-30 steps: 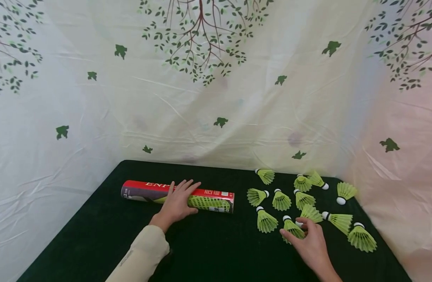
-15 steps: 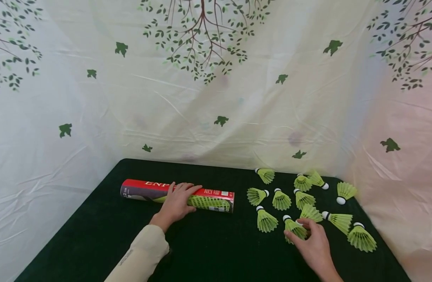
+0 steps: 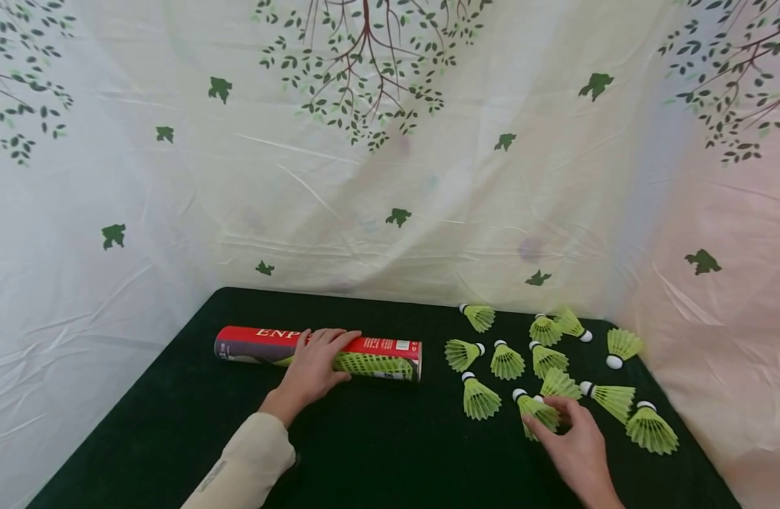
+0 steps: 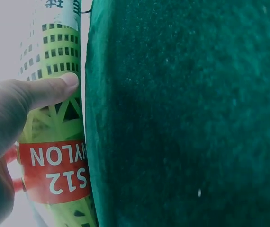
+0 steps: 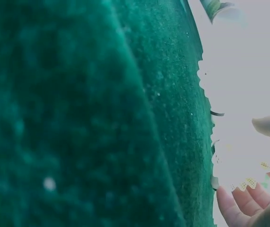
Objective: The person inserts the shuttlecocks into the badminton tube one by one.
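In the head view my left hand grips a red and dark shuttlecock tube lying on its side. The left wrist view shows the thumb pressed along the tube, with the other fingers reaching behind it. My right hand holds a yellow-green shuttlecock by its skirt, thumb on the near side and forefinger across from it. Its white cork end points away, toward the back left. In the right wrist view the fingers curve beside a washed-out bright area.
Several other yellow-green shuttlecocks lie scattered across the right side of the dark green table. One is left of the right hand, another near the right edge. A pale leaf-patterned curtain hangs behind.
My right hand has shifted slightly right and its thumb has come in closer to the forefinger. The shuttlecock's skirt has swung a little right with it. The left hand stays on the tube.
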